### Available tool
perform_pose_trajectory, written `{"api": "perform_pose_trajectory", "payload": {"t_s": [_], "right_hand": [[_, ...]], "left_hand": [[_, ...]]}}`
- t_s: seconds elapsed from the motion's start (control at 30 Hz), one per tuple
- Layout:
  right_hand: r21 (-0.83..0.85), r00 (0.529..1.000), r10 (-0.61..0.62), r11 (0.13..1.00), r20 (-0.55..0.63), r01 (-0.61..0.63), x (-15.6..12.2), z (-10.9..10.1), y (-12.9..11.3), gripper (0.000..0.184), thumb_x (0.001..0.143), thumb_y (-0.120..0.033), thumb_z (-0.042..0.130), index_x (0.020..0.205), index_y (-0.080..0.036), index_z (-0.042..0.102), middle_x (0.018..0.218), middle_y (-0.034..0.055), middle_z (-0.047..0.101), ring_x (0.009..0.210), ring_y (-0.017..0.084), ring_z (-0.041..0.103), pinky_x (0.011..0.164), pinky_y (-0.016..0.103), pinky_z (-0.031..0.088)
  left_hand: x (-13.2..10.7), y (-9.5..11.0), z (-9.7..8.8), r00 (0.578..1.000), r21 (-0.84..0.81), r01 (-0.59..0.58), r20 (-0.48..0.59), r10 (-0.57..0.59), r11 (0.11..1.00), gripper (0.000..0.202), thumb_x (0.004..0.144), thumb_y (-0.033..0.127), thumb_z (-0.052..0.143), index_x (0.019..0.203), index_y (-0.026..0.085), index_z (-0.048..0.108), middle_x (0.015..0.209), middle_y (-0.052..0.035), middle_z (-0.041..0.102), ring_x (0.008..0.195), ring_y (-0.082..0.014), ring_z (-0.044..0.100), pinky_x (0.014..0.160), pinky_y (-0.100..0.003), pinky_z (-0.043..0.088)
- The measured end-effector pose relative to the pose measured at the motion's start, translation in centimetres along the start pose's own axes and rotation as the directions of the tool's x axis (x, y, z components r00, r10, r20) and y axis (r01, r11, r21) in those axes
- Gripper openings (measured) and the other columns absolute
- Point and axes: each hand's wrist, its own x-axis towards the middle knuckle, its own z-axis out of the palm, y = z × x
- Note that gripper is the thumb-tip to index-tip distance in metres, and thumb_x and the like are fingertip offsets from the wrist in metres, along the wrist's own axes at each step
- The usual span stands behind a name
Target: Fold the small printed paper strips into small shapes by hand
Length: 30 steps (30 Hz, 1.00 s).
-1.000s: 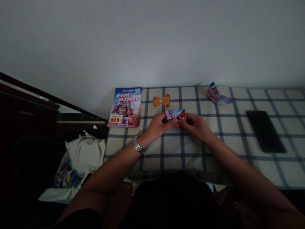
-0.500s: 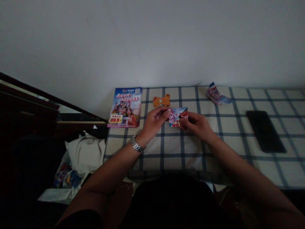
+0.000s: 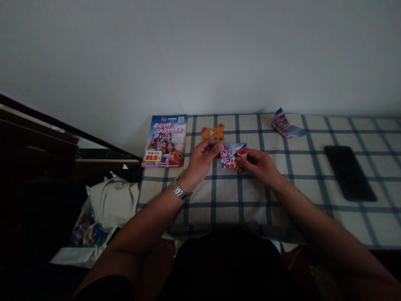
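In the head view, a small, rectangular, folded piece of blue, red and white printed paper (image 3: 231,153) is between the two hands, over the middle of the cloth; whether it rests on the cloth or is slightly raised, I cannot tell. The right hand (image 3: 260,164) is nearly closed, its thumb pressed on the printed face and its fingers bent beneath; the left hand (image 3: 204,156) has thumb and forefinger brought together at the upper left corner; this two-sided hold probably serves to keep the thin sheet flat and steady.

A neat stack of glossy blue and pink leaflets (image 3: 165,140) lies at the left end, perhaps to leave the middle free for the hands; a flat, orange, bear-shaped figure (image 3: 213,132) lies just beyond the left fingertips; a creased, bent printed paper (image 3: 286,126) lies near the wall, one end tilted upward; a black, smooth, rectangular phone (image 3: 350,172) lies at the right, well apart from the hands.

The cream cloth with dark blue checks (image 3: 200,213) looks woven and softly wrinkled; the silver, metal-link watch (image 3: 181,189) circles the left wrist.
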Motion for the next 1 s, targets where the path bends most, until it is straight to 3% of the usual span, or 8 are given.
{"api": "perform_pose_trajectory", "payload": {"t_s": [0.13, 0.3, 0.47, 0.67, 1.0], "right_hand": [[-0.027, 1.0, -0.011, 1.0, -0.003, 0.011, 0.0, 0.0, -0.1, 0.031, 0.095, -0.051, 0.073, 0.096, -0.02, 0.072, 0.075, 0.002, 0.071, 0.063, 0.017, 0.064, 0.06, 0.031, 0.054], [-0.104, 1.0, -0.008, 0.995, -0.003, 0.008, -0.1, -0.1, 0.1, 0.032, 0.097, -0.052, 0.07, 0.091, -0.02, 0.07, 0.077, 0.0033, 0.072, 0.064, 0.017, 0.064, 0.06, 0.031, 0.053], [-0.136, 0.999, 0.038, 0.99, 0.012, -0.036, 0.1, -0.2, 0.2, 0.034, 0.098, -0.053, 0.068, 0.093, -0.02, 0.07, 0.075, 0.0028, 0.073, 0.063, 0.017, 0.067, 0.059, 0.031, 0.054], [-0.093, 0.999, 0.03, 0.995, -0.026, -0.033, 0.3, -0.1, 0.0, 0.035, 0.095, -0.055, 0.072, 0.087, -0.02, 0.073, 0.074, 0.0026, 0.074, 0.063, 0.017, 0.069, 0.062, 0.031, 0.059], [0.021, 0.998, 0.052, 0.998, 0.02, -0.053, 0.3, -0.6, 0.0, 0.037, 0.09, -0.056, 0.077, 0.094, -0.02, 0.079, 0.084, 0.0049, 0.08, 0.069, 0.017, 0.073, 0.07, 0.034, 0.065]], "left_hand": [[0.0, 0.1, 0.0, 1.0, 0.004, 0.007, 0.016, -0.007, 1.0, 0.037, 0.086, 0.049, 0.085, 0.083, 0.019, 0.063, 0.08, 0.0014, 0.061, 0.075, -0.0112, 0.059, 0.073, -0.024, 0.055], [0.1, 0.2, -0.5, 0.996, 0.262, -0.094, 0.024, 0.091, 0.961, 0.034, 0.093, 0.05, 0.077, 0.087, 0.018, 0.067, 0.08, -0.0006, 0.062, 0.074, -0.012, 0.058, 0.069, -0.023, 0.052], [0.0, 0.3, -0.5, 0.995, 0.333, -0.099, 0.007, 0.103, 0.938, 0.036, 0.095, 0.053, 0.073, 0.089, 0.018, 0.066, 0.081, -0.0012, 0.065, 0.073, -0.013, 0.061, 0.069, -0.025, 0.053], [0.2, 0.1, -0.7, 0.993, 0.333, -0.101, -0.017, 0.113, 0.938, 0.035, 0.095, 0.052, 0.074, 0.091, 0.019, 0.068, 0.084, -0.0018, 0.067, 0.076, -0.0134, 0.063, 0.072, -0.025, 0.054], [0.7, -0.5, -1.4, 0.99, 0.248, -0.1, -0.077, 0.122, 0.964, 0.036, 0.092, 0.055, 0.077, 0.09, 0.02, 0.067, 0.082, -0.0007, 0.063, 0.075, -0.0137, 0.06, 0.07, -0.025, 0.055]]}}
